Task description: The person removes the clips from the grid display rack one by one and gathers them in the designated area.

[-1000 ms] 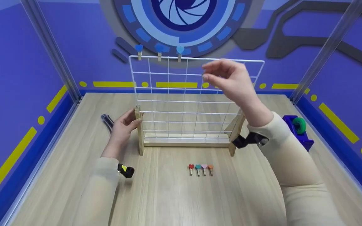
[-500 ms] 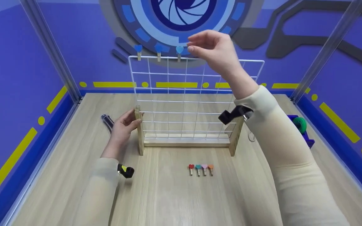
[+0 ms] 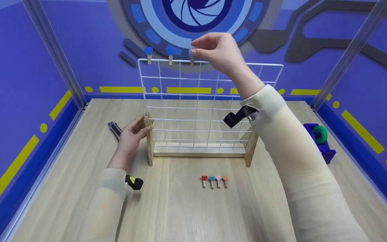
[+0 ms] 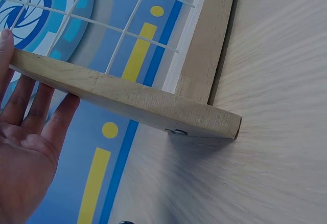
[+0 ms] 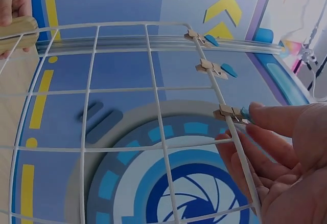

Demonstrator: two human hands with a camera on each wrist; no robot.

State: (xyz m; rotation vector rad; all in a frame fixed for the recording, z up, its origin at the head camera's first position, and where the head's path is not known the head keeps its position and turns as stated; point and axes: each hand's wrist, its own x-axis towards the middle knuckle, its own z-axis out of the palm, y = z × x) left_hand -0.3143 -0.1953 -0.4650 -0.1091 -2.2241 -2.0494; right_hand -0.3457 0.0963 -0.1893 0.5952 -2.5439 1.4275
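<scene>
A white wire grid (image 5: 163,146) stands upright in a wooden frame. My left hand (image 3: 129,139) grips the frame's left wooden upright (image 3: 148,141), thumb in front and fingers behind, as the left wrist view also shows. At the top wire my right hand (image 3: 220,52) pinches the light blue heart of a clothespin (image 5: 231,113) between thumb and finger; the clothespin sits on the wire. To its left on the same wire are two clothespins with darker blue hearts, one in the middle (image 3: 170,55) and one near the corner (image 3: 148,55).
On the table before the frame lies a row of heart clothespins: red (image 3: 204,180), teal (image 3: 212,182), pink (image 3: 218,181) and orange (image 3: 225,181). A blue tape dispenser (image 3: 329,155) with a green roll is at right. Behind my left hand lies a dark, long object (image 3: 114,130).
My right hand has risen from in front of the grid and moved left to the light blue heart clothespin, which it now pinches. The left hand has stayed on the upright.
</scene>
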